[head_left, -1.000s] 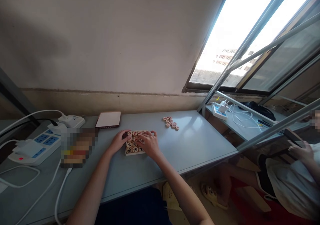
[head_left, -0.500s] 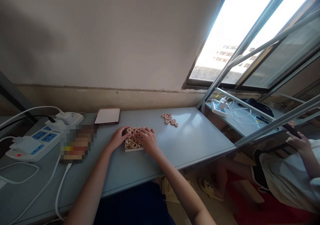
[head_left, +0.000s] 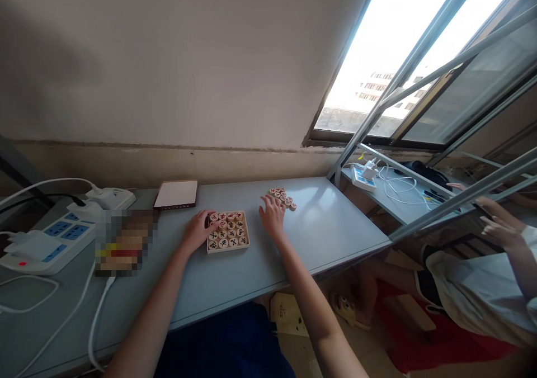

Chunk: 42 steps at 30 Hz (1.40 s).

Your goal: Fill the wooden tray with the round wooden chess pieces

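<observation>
A shallow light box (head_left: 248,238) on the grey desk holds rows of round wooden Chinese chess pieces (head_left: 230,234), marked in red and black. My left hand (head_left: 197,234) grips the box at its left side, thumb over the edge by the pieces and fingers at the upper left corner. Farther right, my right hand (head_left: 272,217) reaches over the desk with its fingers apart. Its fingertips are at the near left side of a loose cluster of red-marked chess pieces (head_left: 288,201); whether they touch a piece I cannot tell.
A box lid (head_left: 176,194) lies near the wall. At left are a power strip (head_left: 62,238) with plugs and cables, and a blurred-out phone-like object (head_left: 126,244). A metal bed frame (head_left: 369,126) stands at right, where a person (head_left: 482,277) sits holding a dark phone.
My right hand has left the box and moved right and away to the loose pieces, uncovering the box's right part. My left hand stays at the box. The view has shifted slightly.
</observation>
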Each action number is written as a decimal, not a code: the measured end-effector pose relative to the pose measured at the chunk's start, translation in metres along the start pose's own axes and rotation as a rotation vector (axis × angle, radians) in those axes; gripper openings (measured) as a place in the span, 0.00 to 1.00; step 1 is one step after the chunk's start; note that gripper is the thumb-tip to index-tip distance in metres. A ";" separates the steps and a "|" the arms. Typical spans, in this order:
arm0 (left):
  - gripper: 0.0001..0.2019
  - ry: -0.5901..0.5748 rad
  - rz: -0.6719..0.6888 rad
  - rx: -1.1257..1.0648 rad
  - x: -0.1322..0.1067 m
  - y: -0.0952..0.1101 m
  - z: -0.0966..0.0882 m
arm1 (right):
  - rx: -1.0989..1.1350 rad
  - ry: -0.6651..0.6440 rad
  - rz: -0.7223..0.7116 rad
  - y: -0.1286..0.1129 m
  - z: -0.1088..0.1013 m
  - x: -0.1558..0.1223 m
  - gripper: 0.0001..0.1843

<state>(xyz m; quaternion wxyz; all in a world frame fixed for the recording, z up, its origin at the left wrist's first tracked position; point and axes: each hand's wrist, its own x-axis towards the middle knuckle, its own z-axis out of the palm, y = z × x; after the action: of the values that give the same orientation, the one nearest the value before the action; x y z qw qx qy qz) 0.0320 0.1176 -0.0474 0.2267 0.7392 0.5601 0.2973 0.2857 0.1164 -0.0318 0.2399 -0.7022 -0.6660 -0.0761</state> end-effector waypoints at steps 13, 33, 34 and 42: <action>0.20 -0.003 0.011 0.008 0.000 0.002 -0.001 | 0.000 -0.094 -0.038 0.015 -0.009 -0.014 0.14; 0.19 0.024 0.041 0.037 0.001 -0.001 0.002 | 0.389 -0.169 -0.451 -0.058 -0.009 -0.038 0.04; 0.19 0.025 0.043 0.035 0.001 -0.001 0.002 | 0.409 -0.167 -0.443 -0.059 -0.009 -0.039 0.05; 0.20 0.014 0.042 0.020 0.001 -0.003 0.003 | 0.307 -0.065 -0.325 -0.030 -0.017 -0.019 0.11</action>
<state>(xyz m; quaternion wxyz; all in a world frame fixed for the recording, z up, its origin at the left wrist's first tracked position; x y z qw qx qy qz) 0.0318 0.1200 -0.0513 0.2092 0.7509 0.5491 0.3014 0.2587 0.0916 -0.0181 0.3071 -0.5429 -0.7815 0.0113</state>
